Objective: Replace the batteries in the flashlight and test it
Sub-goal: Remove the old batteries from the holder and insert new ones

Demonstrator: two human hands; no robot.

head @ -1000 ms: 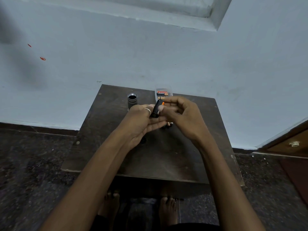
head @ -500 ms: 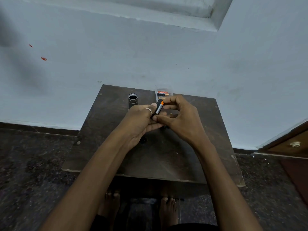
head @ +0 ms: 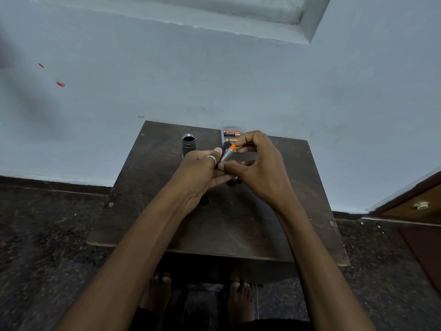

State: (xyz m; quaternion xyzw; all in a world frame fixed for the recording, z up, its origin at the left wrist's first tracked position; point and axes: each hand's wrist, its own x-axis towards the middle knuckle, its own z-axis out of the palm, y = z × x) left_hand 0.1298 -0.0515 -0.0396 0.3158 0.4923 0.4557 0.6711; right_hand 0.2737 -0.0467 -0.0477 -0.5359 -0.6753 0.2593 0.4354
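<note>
Flashlight body [head: 188,145] upright on dark wooden surface [head: 238,223], far left, open end up. Left hand [head: 202,172] clenched on black holder [head: 224,149]; right hand [head: 259,163] pinching orange-tipped battery [head: 228,153], now tilted further from the holder than a moment ago. Spare batteries [head: 231,135] in clear pack behind, partly hidden by fingers

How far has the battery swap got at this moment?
Done: the flashlight is apart, its open tube standing alone on the table. In hand: the left hand holds a dark holder while the right hand handles an orange-tipped battery. Left: seating the cells, with more batteries behind, then reassembly and testing.
</note>
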